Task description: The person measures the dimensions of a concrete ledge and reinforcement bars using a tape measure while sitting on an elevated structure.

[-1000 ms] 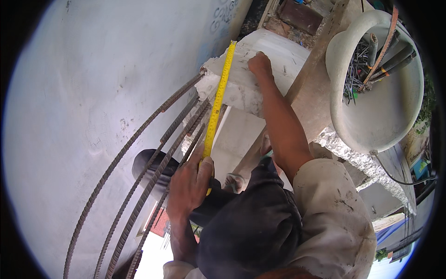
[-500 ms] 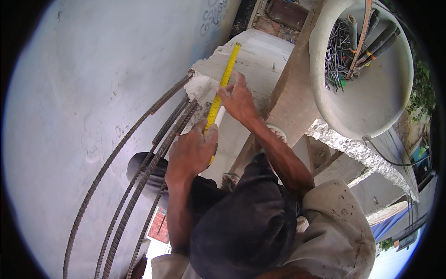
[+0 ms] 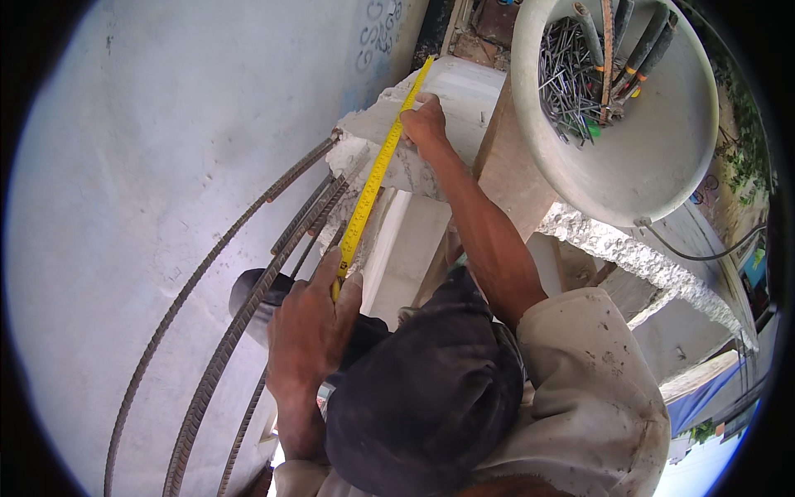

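Tape measure [image 3: 370,190]: extended as a yellow blade, slanting from the left hand up and rightward; far end over the concrete block, near its far edge (case hidden from view).
Left hand [image 3: 310,327]: at the near end of the tape measure, back of hand upward; fingers closed around it, with the blade emerging between thumb and forefinger.
Right hand [image 3: 425,124]: farther along the blade, at its right edge and above the concrete block; fingers curled together (cannot tell pinching from mere touching).
Concrete block [image 3: 464,87]: whitish, rough and broken along the edge toward the bars; partly beneath the far stretch of blade.
Ribbed steel bars [image 3: 203,389]: left of the tape measure, running from beside the concrete block down toward the lower edge; bowed in appearance (bent by the wide lens).
Wall [image 3: 166,166]: pale and smudged, filling the left side behind the bars; dark marks near the top.
Wooden board [image 3: 515,170]: brown, to the right of the right hand, leading up beneath the tub.
Tub [image 3: 646,170]: off-white, round, at upper right; loaded with loose nails [image 3: 567,79], dark-handled tools [image 3: 650,56] and a rusty strip [image 3: 608,58].
Sleeve [image 3: 580,340]: beige, dark-spotted, on the right arm.
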A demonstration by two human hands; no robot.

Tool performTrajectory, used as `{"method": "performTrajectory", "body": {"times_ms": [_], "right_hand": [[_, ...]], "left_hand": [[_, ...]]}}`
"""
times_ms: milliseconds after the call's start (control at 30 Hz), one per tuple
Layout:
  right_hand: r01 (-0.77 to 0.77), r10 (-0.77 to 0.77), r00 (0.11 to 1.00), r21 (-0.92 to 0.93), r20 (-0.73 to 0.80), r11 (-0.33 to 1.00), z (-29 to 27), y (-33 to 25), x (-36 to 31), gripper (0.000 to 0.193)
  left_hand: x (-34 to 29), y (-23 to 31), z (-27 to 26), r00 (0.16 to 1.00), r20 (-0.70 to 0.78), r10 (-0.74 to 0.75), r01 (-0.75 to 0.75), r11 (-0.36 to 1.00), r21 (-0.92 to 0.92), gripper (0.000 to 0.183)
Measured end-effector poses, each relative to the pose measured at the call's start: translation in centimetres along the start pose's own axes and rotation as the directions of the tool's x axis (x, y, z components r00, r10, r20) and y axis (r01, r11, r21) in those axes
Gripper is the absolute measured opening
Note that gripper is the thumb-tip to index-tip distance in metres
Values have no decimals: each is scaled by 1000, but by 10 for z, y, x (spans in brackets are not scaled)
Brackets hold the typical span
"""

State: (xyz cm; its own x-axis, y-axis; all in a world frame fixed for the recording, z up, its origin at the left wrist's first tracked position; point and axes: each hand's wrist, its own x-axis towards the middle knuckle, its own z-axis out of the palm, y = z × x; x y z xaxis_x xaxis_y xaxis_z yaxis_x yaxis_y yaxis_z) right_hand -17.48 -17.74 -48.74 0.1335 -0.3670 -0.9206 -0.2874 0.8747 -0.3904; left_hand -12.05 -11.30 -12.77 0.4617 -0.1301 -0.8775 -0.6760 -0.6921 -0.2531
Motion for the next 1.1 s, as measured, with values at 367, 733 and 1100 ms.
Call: {"method": "performTrajectory", "body": {"times_ms": [367,733,1100], "right_hand": [[454,-388,860,-842,330,289,9,62,87,35],[347,-363,920,-740,149,576,11,42,40,33],[426,-372,883,-822,287,377,16,29,25,27]], "left_hand": [[-41,24,-39,994,-107,-30,46,989,143,47],[44,62,-82,988,-64,141,-110,928,357,47],[36,62,-91,993,-45,106,-73,881,468,40]]}}
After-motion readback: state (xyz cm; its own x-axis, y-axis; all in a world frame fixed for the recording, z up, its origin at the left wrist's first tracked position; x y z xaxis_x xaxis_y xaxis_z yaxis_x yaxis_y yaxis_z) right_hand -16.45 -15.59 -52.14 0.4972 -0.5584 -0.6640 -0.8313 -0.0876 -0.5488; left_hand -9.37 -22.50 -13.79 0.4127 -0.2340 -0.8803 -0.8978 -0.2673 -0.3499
